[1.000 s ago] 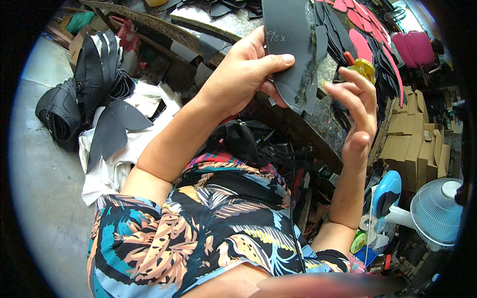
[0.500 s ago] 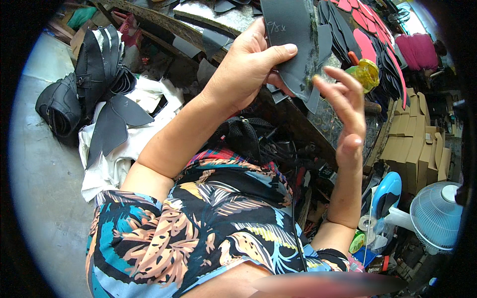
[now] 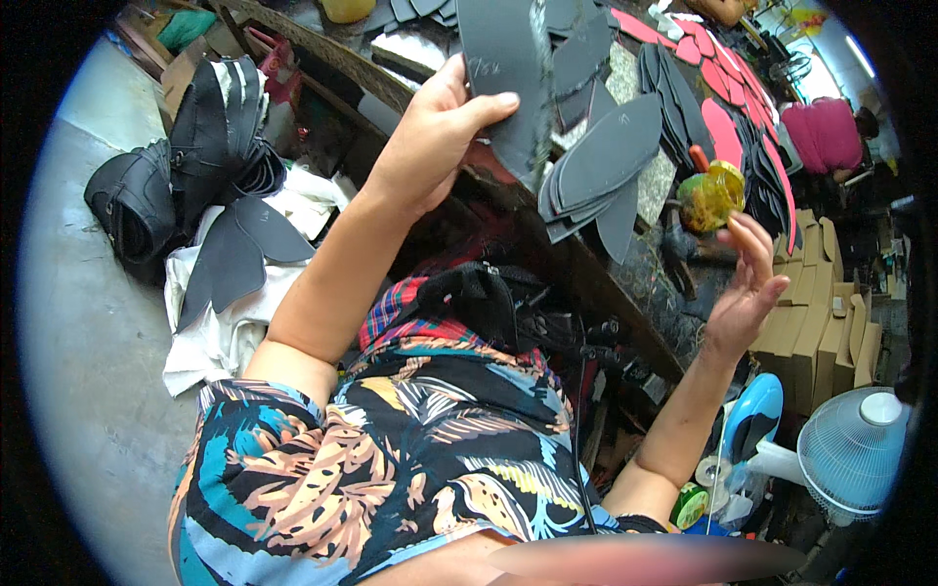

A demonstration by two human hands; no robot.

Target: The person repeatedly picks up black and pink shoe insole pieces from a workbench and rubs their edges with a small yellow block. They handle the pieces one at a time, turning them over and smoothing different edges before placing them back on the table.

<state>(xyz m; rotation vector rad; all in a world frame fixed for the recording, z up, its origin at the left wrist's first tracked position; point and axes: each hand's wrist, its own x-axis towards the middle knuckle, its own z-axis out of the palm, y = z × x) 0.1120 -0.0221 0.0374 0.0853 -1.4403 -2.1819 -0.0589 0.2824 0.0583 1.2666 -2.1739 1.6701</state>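
Left grip pinches the curved dark-grey flat sheet, long axis eleven-to-five — right grip spread, five o'clock from the rounded yellow translucent jar, contents unclear!

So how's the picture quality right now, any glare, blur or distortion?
Head view: glare at upper right, bright floor at left, shadow beneath the workbench; head view again: black corners outside the fisheye circle, and a blurred patch along the lower edge.

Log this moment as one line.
Left hand: holds dark flat piece; right hand: open, near yellowish jar, contact unclear; nearby: fanned dark pieces, pink pieces
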